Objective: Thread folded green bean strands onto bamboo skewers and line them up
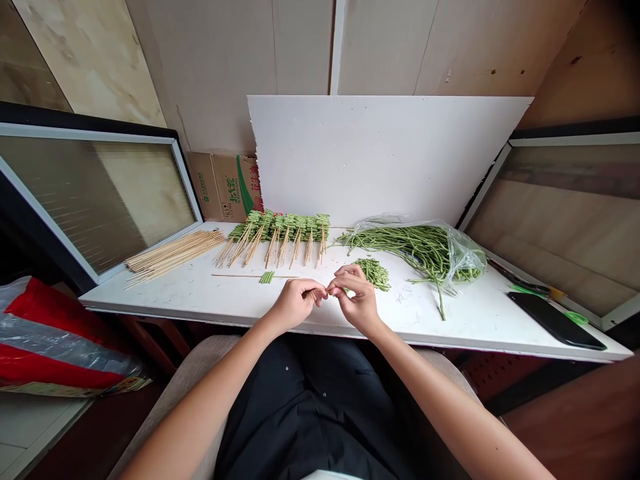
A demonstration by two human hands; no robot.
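While both bare hands meet just above the front part of the long white tabletop (pixel 190 293), thumb & fingertips on each are pressed together in a pinch. L hand (pixel 300 303) & R hand (pixel 356 293) touch, or nearly so, at the tips; what's btwn them, if anything, is too small/hidden to ID, so can't tell.

Just behind L hand, a thin tan wooden skewer (pixel 233 275) lies flat, running L–R, w/ a short row of bright green cut bean pieces (pixel 267 277) side by side across it; can't tell if it goes thru them. Right behind R hand, partly hidden by it: small heap of short green bean pieces (pixel 374 274).

Back of table, ctr-L: stacked green bean skewers (pixel 300 225), beans at the back, bare tan ends fwd in bunches. Further L, flat pile of loose tan wooden sticks (pixel 175 252).

R of heap: long thin uncut green beans (pixel 410 241), partly in a crinkled clear plastic bag (pixel 459 247), one bean trailing fwd. Far R: flat black rectangular phone (pixel 557 320). Behind stacks, to L: brown cardboard box (pixel 223 183) w/ green & red print, next to big upright white board (pixel 390 153).
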